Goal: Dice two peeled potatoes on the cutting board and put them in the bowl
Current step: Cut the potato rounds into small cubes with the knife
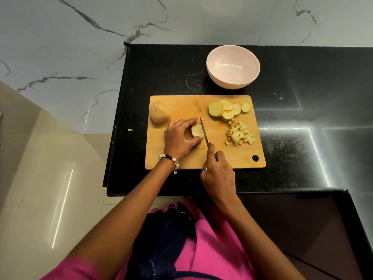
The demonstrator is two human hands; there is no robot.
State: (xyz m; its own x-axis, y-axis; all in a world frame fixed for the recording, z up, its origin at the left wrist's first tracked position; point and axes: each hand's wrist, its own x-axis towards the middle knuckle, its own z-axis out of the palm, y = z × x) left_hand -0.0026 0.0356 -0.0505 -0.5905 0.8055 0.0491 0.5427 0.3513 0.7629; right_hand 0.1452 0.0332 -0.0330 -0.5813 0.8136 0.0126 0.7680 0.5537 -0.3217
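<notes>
Potato piece point(197, 130) half hidden under left fingers point(189, 123)

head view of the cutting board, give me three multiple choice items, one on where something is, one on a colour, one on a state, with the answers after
1. Where does the whole potato lie on the cutting board?
A. far left corner
B. near right corner
C. beside the hanging hole

2. What colour is the bowl?
A. dark green
B. pale pink
C. bright blue

3. What state is the bowl in?
A. heaped with diced potato
B. upside down
C. upright, with almost nothing in it

Answers:
1 A: the whole potato sits at the far left corner, behind the left hand.
2 B: the bowl's rim and inside are pale pink.
3 C: the bowl stands upright beyond the board; the diced potato and the slices are still on the board, while the right hand holds the knife.
</notes>
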